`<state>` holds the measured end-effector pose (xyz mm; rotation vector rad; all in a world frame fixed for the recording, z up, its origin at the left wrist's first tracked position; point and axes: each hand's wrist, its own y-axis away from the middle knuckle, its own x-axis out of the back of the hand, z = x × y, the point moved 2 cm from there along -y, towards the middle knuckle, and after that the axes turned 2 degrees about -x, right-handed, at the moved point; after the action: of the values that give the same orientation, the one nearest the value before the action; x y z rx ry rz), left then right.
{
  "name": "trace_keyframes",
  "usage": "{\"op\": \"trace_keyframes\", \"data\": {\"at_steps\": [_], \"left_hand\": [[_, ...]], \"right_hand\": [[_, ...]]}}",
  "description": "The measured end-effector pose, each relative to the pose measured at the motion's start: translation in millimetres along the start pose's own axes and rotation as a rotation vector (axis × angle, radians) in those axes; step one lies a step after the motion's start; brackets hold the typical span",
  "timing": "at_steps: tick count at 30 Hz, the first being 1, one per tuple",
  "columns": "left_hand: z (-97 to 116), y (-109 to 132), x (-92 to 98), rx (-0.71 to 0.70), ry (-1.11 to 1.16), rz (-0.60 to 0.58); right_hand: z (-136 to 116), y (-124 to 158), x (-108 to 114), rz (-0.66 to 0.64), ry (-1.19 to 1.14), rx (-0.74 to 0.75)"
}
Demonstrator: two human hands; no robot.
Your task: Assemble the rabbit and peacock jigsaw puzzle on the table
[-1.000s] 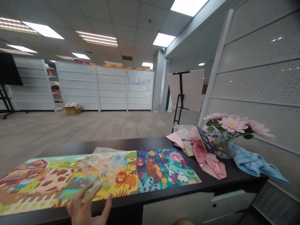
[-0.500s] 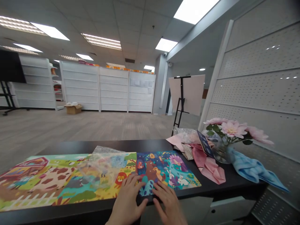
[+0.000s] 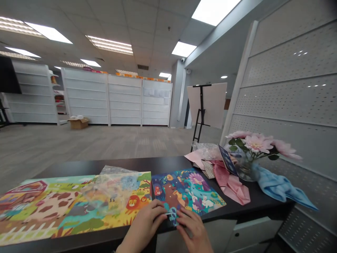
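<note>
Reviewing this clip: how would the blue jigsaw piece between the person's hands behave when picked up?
The blue jigsaw piece looks thin and flat, so it is probably light and fairly stiff, like card. It seems unlikely to roll, but it may slide on the puzzle board unless the fingers catch an edge.

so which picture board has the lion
The middle board, yellow with an orange lion; the left board shows a farm, the right board a brown bear.
</note>
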<state>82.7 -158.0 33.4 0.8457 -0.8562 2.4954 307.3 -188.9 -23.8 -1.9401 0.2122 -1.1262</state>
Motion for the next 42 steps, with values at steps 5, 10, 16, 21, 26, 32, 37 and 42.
{"op": "trace_keyframes", "data": {"at_steps": [5, 10, 16, 21, 26, 32, 37, 42], "left_hand": [[-14.3, -7.0, -3.9, 0.078, 0.071, 0.147], [-18.7, -1.2, -7.1, 0.162, 0.108, 0.15], [-4.2, -1.0, -7.1, 0.152, -0.057, 0.079], [-0.7, 1.7, -6.9, 0.093, -0.151, 0.009], [0.4, 5.0, -4.0, 0.04, -0.095, 0.028], [-18.7, 6.3, 4.0, 0.18, 0.136, 0.226], [-16.0, 3.7, 0.4, 0.108, 0.034, 0.241], [4.5, 2.8, -3.7, 0.09, -0.18, 0.099]], "right_hand": [[0.5, 0.4, -0.4, -0.023, 0.005, -0.017], [-0.2, -5.1, 2.3, -0.031, -0.023, -0.037], [-1.7, -22.7, 10.5, -0.021, -0.118, -0.04], [-4.2, -37.8, 7.2, 0.033, -0.157, -0.108], [-9.3, -53.1, 3.5, 0.128, -0.222, -0.215], [-14.2, -55.9, 0.8, 0.131, -0.253, -0.264], [-17.1, -35.2, -2.4, 0.084, -0.256, -0.028], [-14.3, -24.9, 1.2, 0.059, -0.255, -0.011]]}}
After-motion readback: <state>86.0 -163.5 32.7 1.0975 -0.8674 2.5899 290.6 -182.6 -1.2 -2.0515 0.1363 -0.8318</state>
